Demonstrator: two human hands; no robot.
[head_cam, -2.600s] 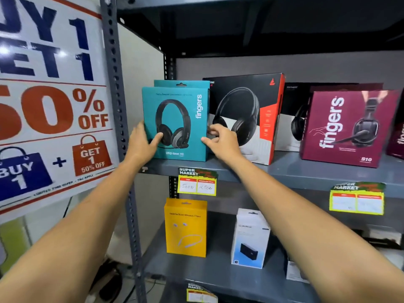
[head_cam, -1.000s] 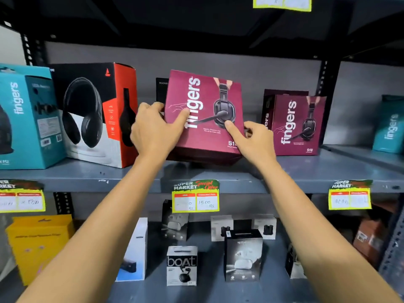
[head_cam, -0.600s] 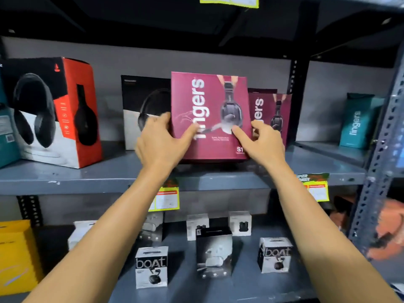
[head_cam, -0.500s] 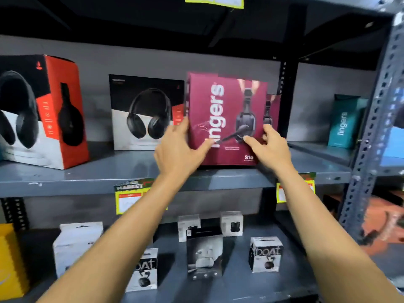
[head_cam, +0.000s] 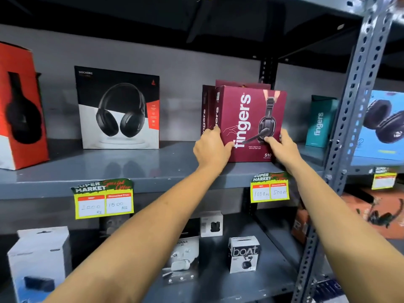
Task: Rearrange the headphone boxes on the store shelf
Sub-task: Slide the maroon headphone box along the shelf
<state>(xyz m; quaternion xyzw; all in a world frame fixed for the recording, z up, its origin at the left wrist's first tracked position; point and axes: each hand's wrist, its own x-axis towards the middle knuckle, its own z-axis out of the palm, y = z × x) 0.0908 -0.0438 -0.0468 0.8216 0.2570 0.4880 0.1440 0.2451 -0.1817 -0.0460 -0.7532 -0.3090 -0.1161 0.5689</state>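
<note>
Standing upright on the grey metal shelf (head_cam: 140, 169), printed face outward, long axis vertical: maroon cardboard headset box (head_cam: 251, 119), directly in front of a second maroon box (head_cam: 207, 110). Gripped at its lower corners by left hand (head_cam: 211, 149) and right hand (head_cam: 284, 147), fingers wrapped around its sides. Well left of it, a black-and-white headphone box (head_cam: 119, 110).
</note>
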